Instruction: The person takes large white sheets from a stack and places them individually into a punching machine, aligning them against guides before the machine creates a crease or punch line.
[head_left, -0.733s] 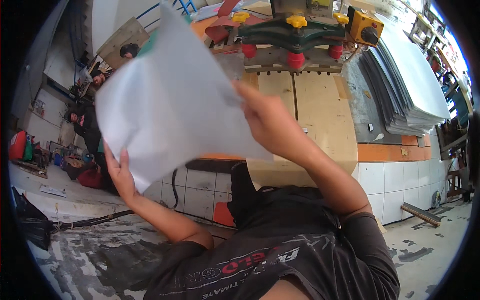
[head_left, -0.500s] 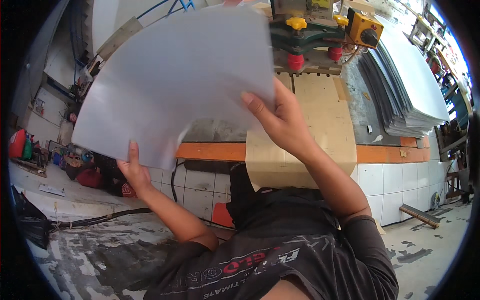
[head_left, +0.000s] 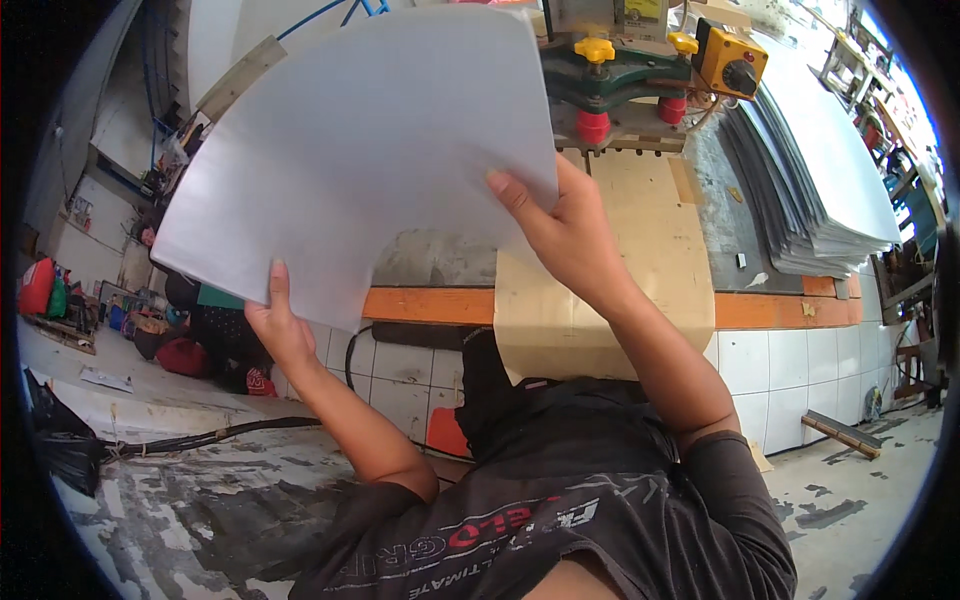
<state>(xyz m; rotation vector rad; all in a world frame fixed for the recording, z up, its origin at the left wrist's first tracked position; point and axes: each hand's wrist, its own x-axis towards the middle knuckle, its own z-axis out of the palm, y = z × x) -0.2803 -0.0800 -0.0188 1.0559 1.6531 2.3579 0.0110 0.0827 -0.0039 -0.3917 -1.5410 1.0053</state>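
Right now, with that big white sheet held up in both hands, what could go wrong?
The white sheet is bowed and gripped only at its lower edge by the left hand and right hand, so it may flop or slip. It also hides part of the green machine behind it, so its far edge could catch on the red knobs. The stack of sheets sits close on the right.

Smooth, matt, perhaps plastic sheet (head_left: pixel 370 150)

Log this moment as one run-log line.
left hand: grips lower edge of white sheet | right hand: grips its right edge | sheet: raised over workbench | sheet stack: at right
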